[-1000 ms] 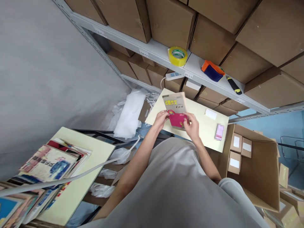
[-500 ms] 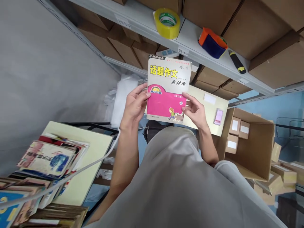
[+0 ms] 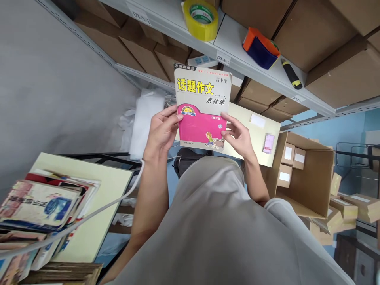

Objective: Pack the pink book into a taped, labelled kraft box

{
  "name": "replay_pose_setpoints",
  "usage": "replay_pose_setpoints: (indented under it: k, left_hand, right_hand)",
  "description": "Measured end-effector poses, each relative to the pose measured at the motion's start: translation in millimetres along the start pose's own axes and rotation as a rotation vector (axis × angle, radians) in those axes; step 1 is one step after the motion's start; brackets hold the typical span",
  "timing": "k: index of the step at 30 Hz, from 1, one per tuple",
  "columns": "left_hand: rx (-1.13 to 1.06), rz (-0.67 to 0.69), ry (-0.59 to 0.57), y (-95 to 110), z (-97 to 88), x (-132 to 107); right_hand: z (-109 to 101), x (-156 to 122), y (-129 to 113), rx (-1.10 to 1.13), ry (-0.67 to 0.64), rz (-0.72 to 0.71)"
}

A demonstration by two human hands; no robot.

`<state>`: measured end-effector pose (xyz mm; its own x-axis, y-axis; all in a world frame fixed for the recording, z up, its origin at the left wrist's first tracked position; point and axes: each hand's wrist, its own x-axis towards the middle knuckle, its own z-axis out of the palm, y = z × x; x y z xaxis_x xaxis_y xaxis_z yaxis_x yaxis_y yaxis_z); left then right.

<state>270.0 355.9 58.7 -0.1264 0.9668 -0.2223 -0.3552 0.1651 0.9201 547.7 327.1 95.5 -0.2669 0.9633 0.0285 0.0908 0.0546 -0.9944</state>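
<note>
A book (image 3: 202, 128) with a pale grey and pink cover, yellow Chinese title characters and a small cartoon figure is held up in front of me, its front facing me. My left hand (image 3: 162, 128) grips its left edge, thumb on the cover and fingers behind. At the lower right edge my right hand (image 3: 239, 134) pinches it between thumb and fingers. The fingers behind the book are partly hidden. Beyond the book lies a cream tabletop (image 3: 234, 148), with a white slip (image 3: 257, 120) and a blurred pinkish item (image 3: 268, 143) on it.
Above runs a grey shelf with a yellow tape roll (image 3: 200, 19), a tape dispenser (image 3: 261, 48), a box cutter (image 3: 291, 74) and cardboard boxes (image 3: 319, 39). Stacked books (image 3: 44, 202) lie at left, crossed by a white cable (image 3: 109, 204). An open carton (image 3: 314, 178) holding small boxes stands right.
The view has shifted slightly, so the book, both hands and the surroundings appear a little further left. Both hands keep the same grip on the book.
</note>
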Motion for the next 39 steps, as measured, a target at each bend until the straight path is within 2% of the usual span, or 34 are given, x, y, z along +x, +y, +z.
replay_pose_setpoints:
  k: [7,11,20,23,28,32,39]
  left_hand:
    - [-0.057,-0.060,0.058,7.3,10.6,-2.7]
    - [-0.127,-0.063,0.037,3.4,10.1,-2.2]
    - [-0.319,0.019,-0.082,16.3,18.1,-11.7]
    - [-0.387,0.019,-0.097,22.0,23.1,-14.1]
    - [-0.451,0.027,-0.094,29.1,28.7,-18.4]
    - [-0.418,0.029,-0.080,34.3,31.4,-22.6]
    - [-0.381,0.020,-0.120,39.7,32.7,-24.6]
  right_hand:
    - [-5.0,3.2,5.3,-0.034,-0.052,-0.004]
    - [-5.8,3.4,1.6,-0.027,-0.063,-0.015]
    - [0.9,-8.7,-38.5,-0.044,-0.062,-0.087]
    - [2.7,-9.3,-45.1,-0.039,-0.078,-0.102]
    - [1.9,-7.2,-43.9,-0.020,-0.122,-0.114]
    - [1.4,-3.6,-42.3,0.010,-0.158,-0.117]
    - [2.7,2.7,-38.7,0.037,-0.171,-0.087]
